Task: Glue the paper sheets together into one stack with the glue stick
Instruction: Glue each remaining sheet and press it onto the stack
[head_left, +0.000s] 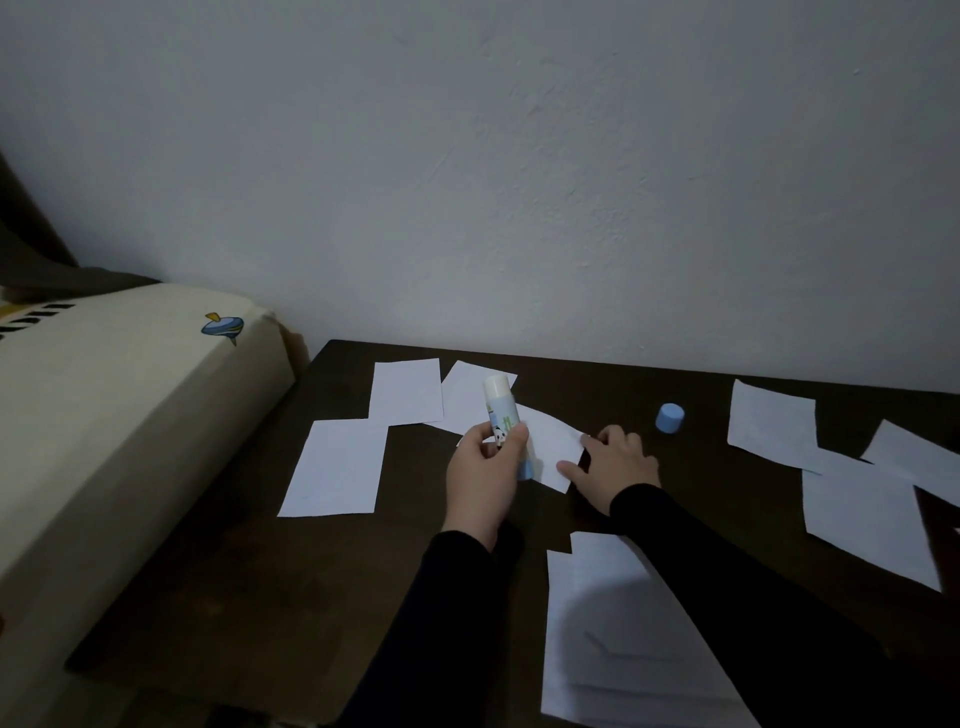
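Glue stick (501, 415) in left hand (485, 480), uncapped

I wear long black sleeves on both arms, plain and without markings, each ending at the wrist. My left hand (485, 480) and right hand (613, 467) are bare, with no rings, watch or gloves on my fingers (571, 470).

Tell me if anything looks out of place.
Nothing damaged. The cap lies apart from the glue stick in the left hand, and the paper sheets are scattered across the table, not yet stacked.
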